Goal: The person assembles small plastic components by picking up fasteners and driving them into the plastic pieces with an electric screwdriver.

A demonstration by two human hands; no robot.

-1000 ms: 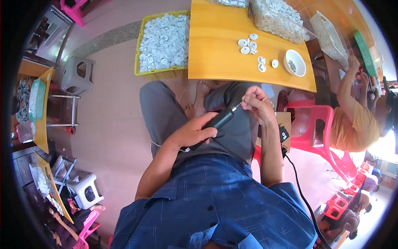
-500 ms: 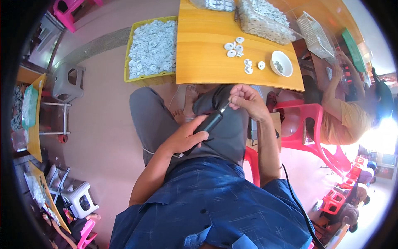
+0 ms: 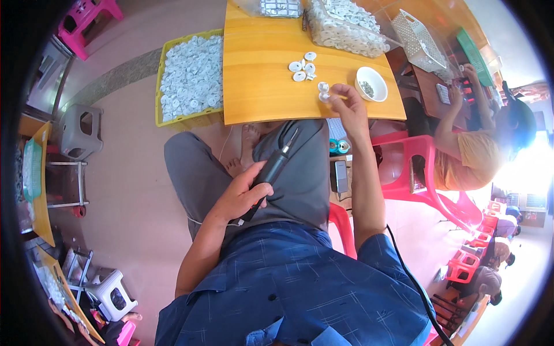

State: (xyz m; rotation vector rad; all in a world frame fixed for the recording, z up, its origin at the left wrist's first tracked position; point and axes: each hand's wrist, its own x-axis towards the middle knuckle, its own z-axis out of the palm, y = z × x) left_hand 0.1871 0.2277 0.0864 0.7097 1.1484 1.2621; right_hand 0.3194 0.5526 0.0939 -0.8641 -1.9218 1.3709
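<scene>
A black electric screwdriver (image 3: 271, 173) lies in the grip of my left hand (image 3: 243, 193), above my lap. Its thin metal bit points up toward the table edge, and a cable leaves its lower end. Over the table's near edge, my right hand (image 3: 353, 112) has its thumb and curled fingers at a few small round white plastic parts. Two of these white parts (image 3: 324, 92) show beside the thumb tip; what lies under the fingers is mostly hidden. Farther back sits a small group of similar white discs (image 3: 299, 76). A white bowl (image 3: 381, 78) with small metal pieces stands right of the hand.
A yellow crate (image 3: 159, 92) full of white parts adjoins the left side of the wooden table (image 3: 259, 86). A clear bin (image 3: 346, 43) of parts stands at the back. A co-worker (image 3: 473, 150) and a pink chair (image 3: 404, 167) are to the right.
My right hand has left the screwdriver's tip and moved up to the white parts on the table. The screwdriver stays in my left hand. The whole view has shifted slightly.
</scene>
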